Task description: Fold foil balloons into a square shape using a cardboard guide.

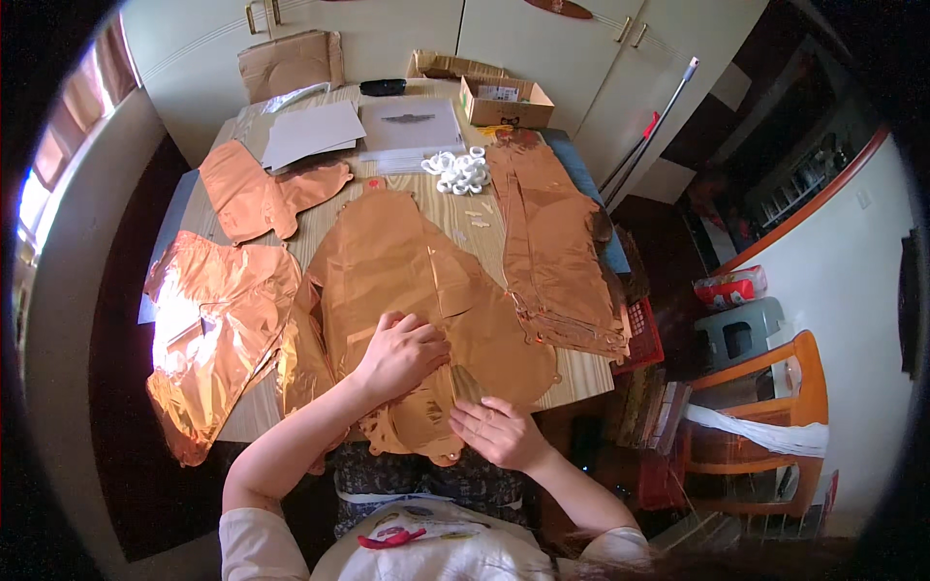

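Note:
A flat, copper-coloured foil balloon [387, 242] lies across the middle of the table, its near end reaching the table's front edge. My left hand [405, 355] rests on it with curled fingers, pinching at the foil near a crease; the fingertips are partly hidden. To the right and nearer to me, my right hand [492, 433] lies against the balloon with its fingers stretched out and side by side. A short, shiny fold of the foil stands between the two hands.
More foil balloons lie at the left [232, 329] and far left [254, 194]; a stack of them [557, 242] covers the right side. Behind are white ring-like pieces [460, 172], clear plastic sheets [412, 131], grey sheets [312, 134] and a cardboard box [507, 102]. A wooden chair [809, 416] stands at right.

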Available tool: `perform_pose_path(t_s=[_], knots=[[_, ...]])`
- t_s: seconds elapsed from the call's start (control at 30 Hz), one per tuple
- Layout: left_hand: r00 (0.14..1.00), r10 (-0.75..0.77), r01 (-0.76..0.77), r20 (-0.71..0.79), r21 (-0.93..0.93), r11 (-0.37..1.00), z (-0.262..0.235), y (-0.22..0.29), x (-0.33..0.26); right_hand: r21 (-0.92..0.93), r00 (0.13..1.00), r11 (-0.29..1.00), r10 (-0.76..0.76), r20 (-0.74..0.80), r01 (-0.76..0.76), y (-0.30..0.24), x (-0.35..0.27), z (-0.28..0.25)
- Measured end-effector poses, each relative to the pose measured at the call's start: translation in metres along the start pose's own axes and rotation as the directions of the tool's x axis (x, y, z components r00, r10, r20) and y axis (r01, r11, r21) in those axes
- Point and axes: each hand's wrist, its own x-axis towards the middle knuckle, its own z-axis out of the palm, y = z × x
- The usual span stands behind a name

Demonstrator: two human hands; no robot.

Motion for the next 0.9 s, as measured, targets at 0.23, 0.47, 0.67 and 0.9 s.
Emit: perform_pose_path(t_s=[0.23, 0.47, 0.67, 0.9], knots=[[1.0, -0.006, 0.006, -0.012, -0.01, 1.0, 0.003, -0.001, -0.004, 0.126, 0.999, 0.991, -0.035, -0.029, 0.038, -0.002, -0.009, -0.001], [0.999, -0.037, 0.037, -0.008, -0.006, 0.999, -0.001, 0.002, -0.006, 0.368, 0.908, 0.836, 0.414, 0.065, -0.407, 0.049, 0.042, -0.009], [0.999, -0.011, 0.01, -0.048, -0.017, 1.0, 0.006, 0.001, -0.003, 0.221, 0.844, 0.815, 0.526, 0.108, -0.536, 0.14, 0.096, 0.045], [0.995, 0.023, -0.018, -0.099, 0.044, 0.999, 0.004, 0.002, -0.007, -0.024, 0.755, 0.804, 0.567, 0.329, -0.594, 0.166, 0.145, 0.068]])
